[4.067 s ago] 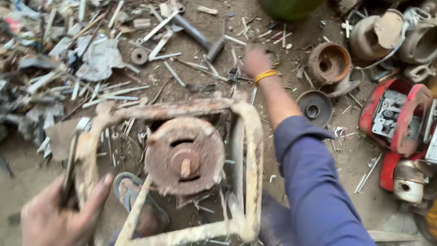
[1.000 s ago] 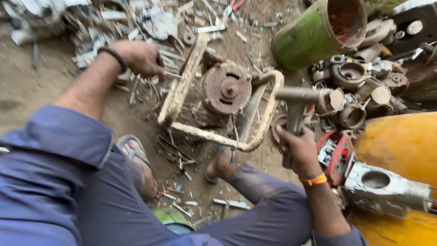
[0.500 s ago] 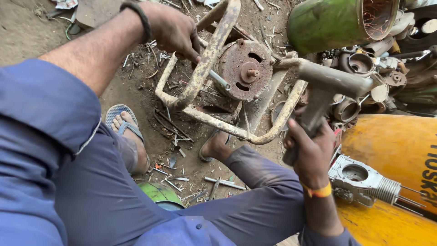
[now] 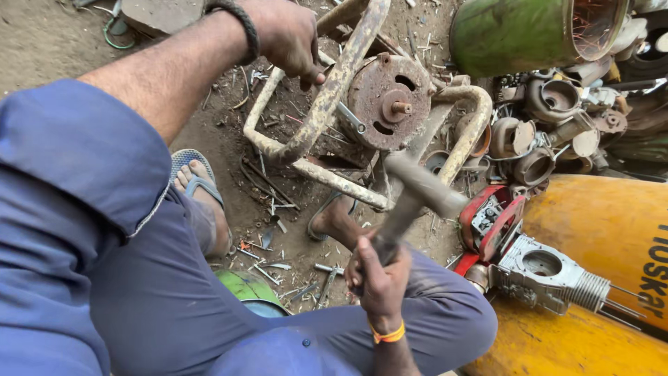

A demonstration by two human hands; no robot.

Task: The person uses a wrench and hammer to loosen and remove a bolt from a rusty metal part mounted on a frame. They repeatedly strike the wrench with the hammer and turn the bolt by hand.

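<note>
A rusty round motor (image 4: 388,102) sits inside a bent, rust-yellow tube frame (image 4: 325,104) on the dirt ground. My left hand (image 4: 284,36), with a dark band on the wrist, grips the frame's upper tube. My right hand (image 4: 379,277), with an orange band at the wrist, holds the handle of a heavy hammer (image 4: 416,195); its blurred head is low, near the frame's near tube. My feet in sandals (image 4: 202,198) rest on either side, close under the frame.
A green metal drum (image 4: 529,33) lies at the top right. Rusty motor housings (image 4: 543,132) crowd the right side. A red and grey engine part (image 4: 515,244) leans against a large yellow cylinder (image 4: 605,237). Metal scraps litter the ground.
The hammer has swung down from beside the frame's right corner toward its near tube. My left hand keeps its grip on the upper tube. The camera has moved in closer.
</note>
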